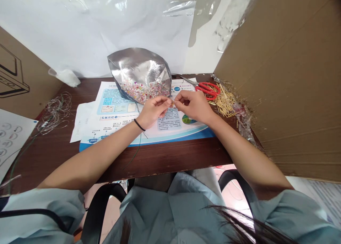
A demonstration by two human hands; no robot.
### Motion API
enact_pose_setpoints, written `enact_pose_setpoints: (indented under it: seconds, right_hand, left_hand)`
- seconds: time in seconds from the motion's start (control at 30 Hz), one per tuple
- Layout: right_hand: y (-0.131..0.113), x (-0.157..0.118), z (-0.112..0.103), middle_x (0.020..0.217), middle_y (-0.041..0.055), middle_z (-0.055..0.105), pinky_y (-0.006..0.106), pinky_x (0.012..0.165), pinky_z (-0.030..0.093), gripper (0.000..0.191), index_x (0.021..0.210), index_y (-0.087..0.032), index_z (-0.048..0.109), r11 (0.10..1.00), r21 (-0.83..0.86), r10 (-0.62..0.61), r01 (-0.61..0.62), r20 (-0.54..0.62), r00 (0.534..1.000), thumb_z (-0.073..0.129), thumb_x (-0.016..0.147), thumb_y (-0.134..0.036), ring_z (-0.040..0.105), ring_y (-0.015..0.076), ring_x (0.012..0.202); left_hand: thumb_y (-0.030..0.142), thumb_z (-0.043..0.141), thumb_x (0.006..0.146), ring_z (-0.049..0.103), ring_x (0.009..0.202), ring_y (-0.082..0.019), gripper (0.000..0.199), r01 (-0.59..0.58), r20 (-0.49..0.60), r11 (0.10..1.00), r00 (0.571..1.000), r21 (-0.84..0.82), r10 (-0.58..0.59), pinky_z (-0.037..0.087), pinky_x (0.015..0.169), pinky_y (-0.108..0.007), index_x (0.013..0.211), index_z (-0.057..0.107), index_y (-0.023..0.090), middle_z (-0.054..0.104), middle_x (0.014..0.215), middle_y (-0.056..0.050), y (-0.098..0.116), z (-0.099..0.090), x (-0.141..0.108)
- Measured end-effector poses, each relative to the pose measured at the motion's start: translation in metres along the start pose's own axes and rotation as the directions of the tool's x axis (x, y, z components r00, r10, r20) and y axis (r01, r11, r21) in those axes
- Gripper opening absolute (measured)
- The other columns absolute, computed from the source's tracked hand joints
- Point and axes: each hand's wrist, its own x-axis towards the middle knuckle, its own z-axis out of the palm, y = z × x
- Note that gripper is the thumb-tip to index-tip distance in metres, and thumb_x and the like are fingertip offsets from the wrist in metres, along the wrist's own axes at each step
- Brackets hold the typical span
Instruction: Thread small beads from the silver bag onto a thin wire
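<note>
My left hand (155, 110) and my right hand (192, 105) meet over a printed sheet (125, 133), fingertips almost touching. Each is closed in a pinch of thumb and forefinger. Something tiny sits between the fingertips, too small to make out. Just behind my left hand stands an open silver bag (138, 68) with many small coloured beads (144, 90) in it. A thin dark green cord (139, 148) hangs below my left wrist, which wears a black band.
Red-handled scissors (209, 90) lie by a pile of gold sticks (225, 101) on the right. Tangled clear thread (57, 112) lies left on the dark table (165, 158). Cardboard walls (295, 77) flank the table; a white bag (68, 77) sits at the back left.
</note>
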Motion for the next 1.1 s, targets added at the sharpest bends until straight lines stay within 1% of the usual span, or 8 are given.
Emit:
enact_pose_setpoints:
  seconds: [0.2,0.33,0.57,0.8,1.1]
  right_hand:
    - [0.0003,0.0004,0.0,0.063,-0.001,0.061,0.026,0.061,0.037,0.011,0.072,-0.019,0.06,1.0,0.01,-0.005,0.005,-0.001,1.0,0.056,0.08,-0.024,0.048,0.0106,0.059]
    - [0.0007,0.0002,0.0,0.062,-0.0012,0.06,0.026,0.062,0.037,0.011,0.072,-0.018,0.06,1.0,0.013,-0.017,0.017,-0.01,1.0,0.056,0.08,-0.024,0.047,0.0102,0.058]
    - [0.001,0.0003,0.0008,0.062,-0.0016,0.059,0.026,0.061,0.036,0.011,0.072,-0.018,0.061,1.0,0.005,-0.02,0.02,-0.013,1.0,0.056,0.08,-0.023,0.046,0.0094,0.057]
    - [0.0025,0.0003,0.0017,0.061,-0.0019,0.058,0.026,0.061,0.035,0.011,0.074,-0.017,0.062,1.0,-0.02,-0.02,0.02,-0.013,1.0,0.056,0.081,-0.024,0.045,0.0091,0.057]
    - [0.0016,0.0008,0.0031,0.061,-0.0021,0.058,0.026,0.06,0.034,0.012,0.074,-0.016,0.062,0.999,-0.012,-0.031,0.031,-0.007,0.999,0.057,0.081,-0.025,0.045,0.0089,0.057]
  left_hand:
    - [0.046,0.076,0.072,0.039,0.05,-0.004,0.035,0.0,-0.007,0.999,1.0,-0.038,0.0,0.026,0.042,-0.02,0.078,0.061,0.016,0.059,0.07,-0.001,0.0012,0.0004,-0.0002]
    - [0.046,0.073,0.077,0.04,0.051,-0.004,0.033,-0.002,-0.02,1.0,1.0,-0.008,0.002,0.027,0.042,-0.02,0.078,0.06,0.016,0.058,0.068,0.0,0.0019,0.0007,-0.001]
    - [0.048,0.07,0.079,0.039,0.049,-0.005,0.032,-0.022,-0.005,0.999,1.0,0.037,0.022,0.026,0.042,-0.021,0.08,0.06,0.017,0.056,0.067,0.001,-0.0002,-0.0003,-0.0001]
    - [0.047,0.08,0.067,0.039,0.048,-0.003,0.038,-0.004,0.007,0.998,1.0,-0.062,0.004,0.025,0.04,-0.019,0.079,0.063,0.015,0.058,0.068,0.0,-0.0002,0.0,-0.0002]
    - [0.049,0.081,0.066,0.039,0.046,-0.003,0.04,-0.028,0.013,0.997,0.999,-0.076,0.029,0.025,0.039,-0.019,0.076,0.064,0.014,0.052,0.061,0.002,-0.0002,0.0012,-0.0008]
